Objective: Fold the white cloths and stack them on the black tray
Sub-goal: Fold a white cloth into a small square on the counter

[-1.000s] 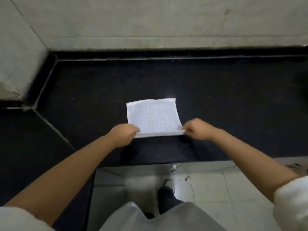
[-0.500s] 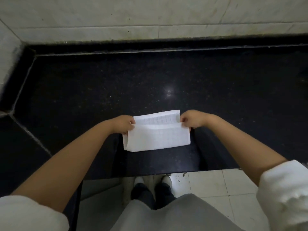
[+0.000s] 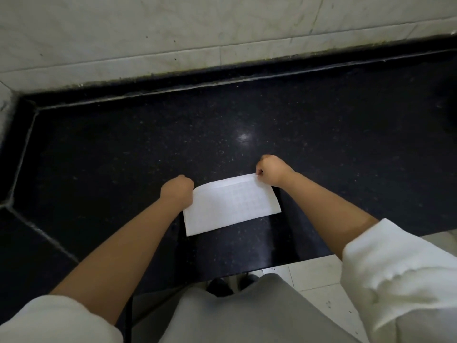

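Since a moment ago the white cloth (image 3: 231,205) lies folded flat on the tabletop (image 3: 123,149); left hand (image 3: 176,189) and right hand (image 3: 272,170) each keep a curled grip pinching its far corners.

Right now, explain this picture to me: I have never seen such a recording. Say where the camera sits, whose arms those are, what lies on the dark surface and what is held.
There is no machine here. A person wears a wide-angle camera on the head, so the single view looks forward and down along their own bare arms. The left hand and the right hand each pinch a far corner of a folded white cloth. The cloth lies on a black speckled counter that meets a pale tiled wall. Below are the person's white sleeves, grey clothing and dark shoes on a light tiled floor. No tray can be made out in this view.
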`<state>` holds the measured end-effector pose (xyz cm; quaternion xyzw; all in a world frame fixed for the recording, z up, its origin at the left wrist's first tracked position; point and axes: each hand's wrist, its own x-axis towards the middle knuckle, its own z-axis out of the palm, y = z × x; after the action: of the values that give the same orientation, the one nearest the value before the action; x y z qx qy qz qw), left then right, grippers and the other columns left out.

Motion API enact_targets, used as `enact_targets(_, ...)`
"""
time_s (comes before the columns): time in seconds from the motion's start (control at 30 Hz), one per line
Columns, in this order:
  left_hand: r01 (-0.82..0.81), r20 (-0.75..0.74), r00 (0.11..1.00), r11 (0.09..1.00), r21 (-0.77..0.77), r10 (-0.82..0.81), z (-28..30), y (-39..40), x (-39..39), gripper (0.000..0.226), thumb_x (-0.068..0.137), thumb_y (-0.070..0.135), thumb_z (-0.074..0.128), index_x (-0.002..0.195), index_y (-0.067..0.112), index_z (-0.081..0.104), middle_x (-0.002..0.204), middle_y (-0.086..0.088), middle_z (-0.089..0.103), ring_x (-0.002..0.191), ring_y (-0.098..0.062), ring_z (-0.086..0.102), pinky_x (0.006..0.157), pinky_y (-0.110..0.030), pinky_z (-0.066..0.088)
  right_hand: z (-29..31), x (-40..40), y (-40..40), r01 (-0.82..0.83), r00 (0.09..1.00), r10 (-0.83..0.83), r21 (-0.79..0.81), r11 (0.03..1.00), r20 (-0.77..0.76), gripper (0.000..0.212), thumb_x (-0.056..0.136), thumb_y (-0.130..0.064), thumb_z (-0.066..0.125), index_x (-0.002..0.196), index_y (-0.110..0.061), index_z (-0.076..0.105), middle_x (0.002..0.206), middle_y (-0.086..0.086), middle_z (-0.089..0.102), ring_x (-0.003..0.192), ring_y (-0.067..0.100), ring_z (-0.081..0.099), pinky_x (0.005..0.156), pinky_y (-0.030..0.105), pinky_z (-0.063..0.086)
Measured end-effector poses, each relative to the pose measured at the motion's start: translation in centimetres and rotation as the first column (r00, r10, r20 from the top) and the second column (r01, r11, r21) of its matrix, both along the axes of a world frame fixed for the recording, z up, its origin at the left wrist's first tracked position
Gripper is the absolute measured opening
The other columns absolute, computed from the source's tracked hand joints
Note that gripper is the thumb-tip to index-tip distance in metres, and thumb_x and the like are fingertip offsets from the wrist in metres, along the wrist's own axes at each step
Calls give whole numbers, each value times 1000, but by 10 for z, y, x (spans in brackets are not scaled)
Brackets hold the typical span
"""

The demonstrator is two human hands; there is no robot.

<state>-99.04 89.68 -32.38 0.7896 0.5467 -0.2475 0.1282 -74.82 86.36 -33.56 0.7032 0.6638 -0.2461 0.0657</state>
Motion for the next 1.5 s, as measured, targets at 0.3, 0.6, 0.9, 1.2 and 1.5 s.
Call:
enact_targets(0.3, 12, 58, 998, 1000, 18, -13, 12, -7, -1, 16, 91, 8, 46, 104, 8, 54, 107, -11, 60, 86, -22, 55, 72, -30, 46, 33, 8, -19, -35, 998, 35, 7, 999, -43, 16, 87, -6, 49, 94, -5, 63, 102, 12, 64, 97, 28, 59, 73, 32, 45)
enact_targets(0.6, 224, 81, 948, 824, 520, -308, 83, 6, 10, 29, 90, 15, 46, 112, 3, 60, 113, -15, 55, 107, -33, 46, 80, -39, 39, 84, 31, -36, -166, 986, 97, 684, 710, 139, 25, 76, -5, 42, 82, 4, 64, 78, 24, 58, 70, 39, 58, 55, 39, 48)
enact_targets(0.9, 438, -33, 899, 898, 49, -437, 5, -72, -22, 39, 92, 35, 43, 122, 11, 47, 128, -7, 45, 118, -25, 42, 96, -35, 35, 1, -2, -126, -16, 995, -1, 157, 987, 102, 30, 92, -30, 47, 106, -9, 63, 115, 7, 53, 113, 26, 47, 96, 36, 34)
enact_targets(1.2, 23, 249, 967, 991, 131, -55, -2, -52, 8, 59, 99, 36, 32, 148, 7, 13, 158, -8, 1, 147, -22, -2, 119, -37, 12, 5, -35, -92, 682, 730, -682, -100, 725, 37, 32, 88, -15, 47, 118, -5, 53, 124, 13, 56, 113, 30, 54, 94, 38, 46)
enact_targets(1.5, 35, 200, 979, 997, 62, -46, -41, -56, -2, 70, 98, 51, 18, 149, 12, -8, 157, -6, -15, 146, -21, -14, 120, -39, -3, 13, -31, -81, 778, 597, -769, -71, 624, -228, 24, 81, -10, 52, 62, -13, 39, 69, 0, 45, 58, 13, 42, 47, 23, 31)
